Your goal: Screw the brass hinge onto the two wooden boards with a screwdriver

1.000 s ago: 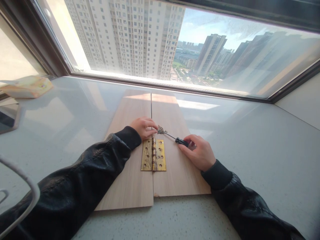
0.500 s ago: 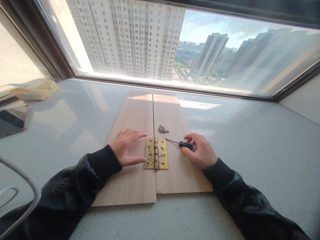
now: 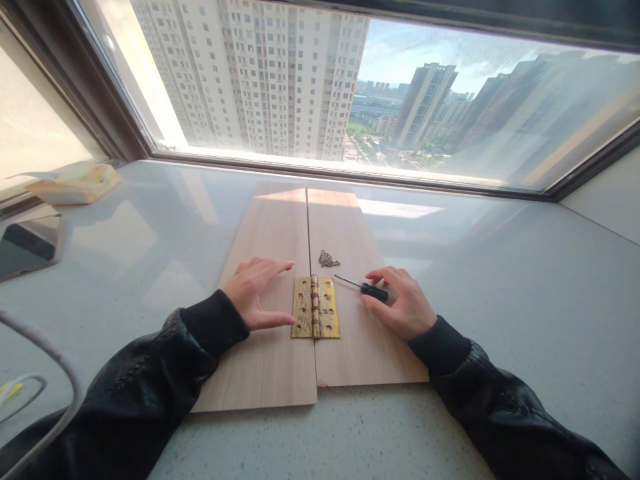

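Two pale wooden boards lie side by side on a grey sill, the left board (image 3: 260, 360) and the right board (image 3: 360, 347). A brass hinge (image 3: 316, 317) lies flat across their seam. My left hand (image 3: 255, 293) rests open on the left board, thumb touching the hinge's left leaf. My right hand (image 3: 403, 303) holds the black handle of a small screwdriver (image 3: 363, 287), whose tip points left toward the hinge. A small pile of screws (image 3: 327, 259) lies on the right board just beyond the hinge.
A wide window (image 3: 350, 87) rises behind the boards. At far left a phone (image 3: 27, 243) and a yellowish packet (image 3: 75, 183) lie on the sill, and a white cable (image 3: 45, 360) curves at lower left. A wall (image 3: 610, 200) borders the right.
My left hand let go of the screws, which stayed on the right board, then drew back and spread flat beside the hinge. The screwdriver tip swung down from the screws toward the hinge.
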Demonstrator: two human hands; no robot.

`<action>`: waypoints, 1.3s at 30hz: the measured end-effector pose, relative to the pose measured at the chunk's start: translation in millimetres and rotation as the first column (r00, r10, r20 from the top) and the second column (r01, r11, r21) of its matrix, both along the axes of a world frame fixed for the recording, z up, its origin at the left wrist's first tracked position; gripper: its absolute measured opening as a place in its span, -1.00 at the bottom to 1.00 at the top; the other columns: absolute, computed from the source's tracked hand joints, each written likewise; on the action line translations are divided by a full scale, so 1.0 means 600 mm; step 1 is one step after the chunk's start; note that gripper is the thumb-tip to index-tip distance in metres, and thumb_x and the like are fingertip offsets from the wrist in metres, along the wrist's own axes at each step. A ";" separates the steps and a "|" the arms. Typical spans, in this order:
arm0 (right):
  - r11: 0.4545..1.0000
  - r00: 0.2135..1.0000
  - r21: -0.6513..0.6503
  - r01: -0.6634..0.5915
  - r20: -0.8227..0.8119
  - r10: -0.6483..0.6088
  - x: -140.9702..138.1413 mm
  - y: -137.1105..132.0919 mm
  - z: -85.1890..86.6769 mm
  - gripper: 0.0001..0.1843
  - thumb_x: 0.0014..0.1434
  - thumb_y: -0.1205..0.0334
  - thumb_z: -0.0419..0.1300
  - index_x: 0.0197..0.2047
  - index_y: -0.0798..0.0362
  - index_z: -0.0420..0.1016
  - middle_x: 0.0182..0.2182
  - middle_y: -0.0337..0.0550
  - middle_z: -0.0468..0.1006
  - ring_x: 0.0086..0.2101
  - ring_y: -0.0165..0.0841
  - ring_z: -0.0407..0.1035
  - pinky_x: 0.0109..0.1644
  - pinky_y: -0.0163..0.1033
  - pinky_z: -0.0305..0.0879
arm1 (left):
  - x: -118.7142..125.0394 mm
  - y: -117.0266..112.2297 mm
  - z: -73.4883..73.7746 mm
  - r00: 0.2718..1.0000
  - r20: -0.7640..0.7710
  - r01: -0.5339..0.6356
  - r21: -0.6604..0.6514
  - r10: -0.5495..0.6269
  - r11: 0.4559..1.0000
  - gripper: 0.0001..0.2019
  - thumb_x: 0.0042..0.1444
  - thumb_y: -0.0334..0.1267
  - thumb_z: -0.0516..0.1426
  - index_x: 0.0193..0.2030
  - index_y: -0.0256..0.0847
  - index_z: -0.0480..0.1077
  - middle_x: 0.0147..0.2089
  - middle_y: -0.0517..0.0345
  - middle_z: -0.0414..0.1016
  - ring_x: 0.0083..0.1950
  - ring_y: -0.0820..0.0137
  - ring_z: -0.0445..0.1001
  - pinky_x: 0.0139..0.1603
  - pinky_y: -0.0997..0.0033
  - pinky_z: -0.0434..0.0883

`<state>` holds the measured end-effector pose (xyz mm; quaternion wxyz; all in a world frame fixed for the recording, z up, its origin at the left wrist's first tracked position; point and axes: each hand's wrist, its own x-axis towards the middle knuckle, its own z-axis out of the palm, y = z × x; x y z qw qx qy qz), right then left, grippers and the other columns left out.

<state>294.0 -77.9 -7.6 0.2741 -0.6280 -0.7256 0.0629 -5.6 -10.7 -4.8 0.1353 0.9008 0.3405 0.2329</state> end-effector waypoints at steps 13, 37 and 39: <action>1.000 1.000 -0.010 -0.019 0.004 0.019 0.000 0.001 0.003 -0.67 -0.06 0.17 0.24 -0.16 0.01 0.38 -0.29 -0.14 0.47 -0.23 -0.21 0.29 -0.09 -0.07 0.20 | 0.032 -0.014 0.009 0.986 -0.018 0.164 0.004 -0.164 0.986 0.01 -0.36 0.31 0.21 0.20 -0.29 0.12 0.18 -0.20 0.27 0.15 0.02 0.22 0.13 -0.02 0.12; 0.983 0.985 -0.102 0.152 -0.069 -0.159 0.015 0.007 -0.027 -0.13 0.00 -0.20 0.15 0.25 0.13 0.07 0.22 0.15 0.16 0.21 -0.05 0.02 0.25 0.13 0.00 | 0.012 -0.002 -0.005 0.994 -0.078 -0.065 0.109 0.074 0.992 0.02 -0.24 0.38 0.09 0.27 -0.29 0.03 0.18 -0.25 0.27 0.16 -0.05 0.22 0.13 -0.09 0.11; 0.977 0.983 -0.162 0.135 -0.101 -0.153 0.015 0.006 -0.028 -0.10 -0.01 -0.24 0.14 0.26 0.12 0.06 0.25 0.13 0.12 0.24 -0.07 -0.01 0.27 0.12 -0.03 | 0.005 -0.001 -0.008 0.993 -0.085 -0.064 0.123 0.075 0.990 -0.02 -0.19 0.37 0.07 0.28 -0.27 0.02 0.20 -0.24 0.25 0.16 -0.04 0.21 0.13 -0.07 0.11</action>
